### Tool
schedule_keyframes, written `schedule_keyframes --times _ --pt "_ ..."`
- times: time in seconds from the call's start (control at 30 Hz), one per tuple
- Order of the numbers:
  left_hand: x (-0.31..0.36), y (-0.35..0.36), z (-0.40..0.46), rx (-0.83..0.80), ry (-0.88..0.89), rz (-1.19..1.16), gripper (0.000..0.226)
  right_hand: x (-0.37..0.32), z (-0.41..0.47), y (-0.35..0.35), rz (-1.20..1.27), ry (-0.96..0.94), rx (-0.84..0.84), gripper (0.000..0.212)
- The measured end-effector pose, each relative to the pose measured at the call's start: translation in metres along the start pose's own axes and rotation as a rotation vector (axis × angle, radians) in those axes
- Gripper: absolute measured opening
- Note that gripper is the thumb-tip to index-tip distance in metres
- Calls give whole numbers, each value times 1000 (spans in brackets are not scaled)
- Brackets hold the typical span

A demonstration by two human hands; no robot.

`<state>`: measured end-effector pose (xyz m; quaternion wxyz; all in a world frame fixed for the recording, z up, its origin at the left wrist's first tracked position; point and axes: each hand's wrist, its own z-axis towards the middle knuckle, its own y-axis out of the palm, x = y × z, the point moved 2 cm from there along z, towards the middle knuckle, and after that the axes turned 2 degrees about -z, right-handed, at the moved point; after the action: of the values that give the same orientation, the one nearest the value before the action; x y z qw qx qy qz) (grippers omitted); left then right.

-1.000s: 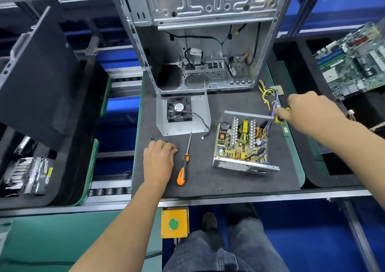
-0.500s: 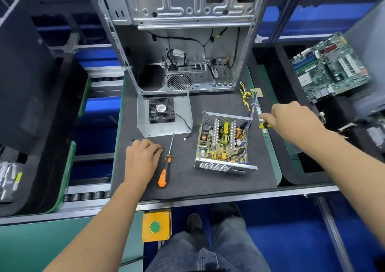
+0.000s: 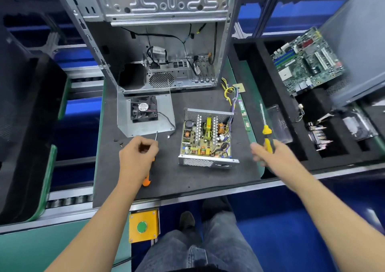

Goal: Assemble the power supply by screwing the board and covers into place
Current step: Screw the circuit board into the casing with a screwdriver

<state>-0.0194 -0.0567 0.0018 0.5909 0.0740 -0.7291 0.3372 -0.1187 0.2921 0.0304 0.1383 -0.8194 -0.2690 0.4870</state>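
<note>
The open power supply [image 3: 205, 161], a perforated metal box with its circuit board [image 3: 206, 136] showing, lies on the dark mat [image 3: 187, 178]. Its metal cover with a black fan [image 3: 143, 109] lies to the left. My right hand [image 3: 273, 157] grips a yellow screwdriver [image 3: 267, 135] right of the supply, shaft pointing away from me. My left hand [image 3: 136, 157] hovers with curled fingers over an orange screwdriver [image 3: 146, 181] that lies on the mat; whether it holds anything is hidden. Small dark screws [image 3: 118, 142] lie just left of that hand.
An empty computer case [image 3: 162, 42] stands at the back of the mat. Yellow and purple cables [image 3: 231, 98] trail from the supply. A black foam tray on the right holds a motherboard [image 3: 306, 63] and small parts. A yellow box with a green button [image 3: 142, 227] sits below the bench edge.
My right hand has drawn back from the cables toward me, and the yellow screwdriver now shows in full. My left hand has shifted right from the screws to over the orange screwdriver.
</note>
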Motion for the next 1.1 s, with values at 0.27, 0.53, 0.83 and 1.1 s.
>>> schedule_keyframes --times 0.27,0.53,0.83,1.1 --pt "25 40 -21 -216 47 -131 27 12 -17 52 16 -76 -239 41" --pt "27 61 -37 -309 11 -95 15 13 -20 62 -225 -268 10 29" --pt "38 63 -33 -422 35 4 26 7 -13 49 -376 -393 -87 40" --pt "73 74 -17 -591 268 224 23 10 -13 46 -263 -335 -90 40"
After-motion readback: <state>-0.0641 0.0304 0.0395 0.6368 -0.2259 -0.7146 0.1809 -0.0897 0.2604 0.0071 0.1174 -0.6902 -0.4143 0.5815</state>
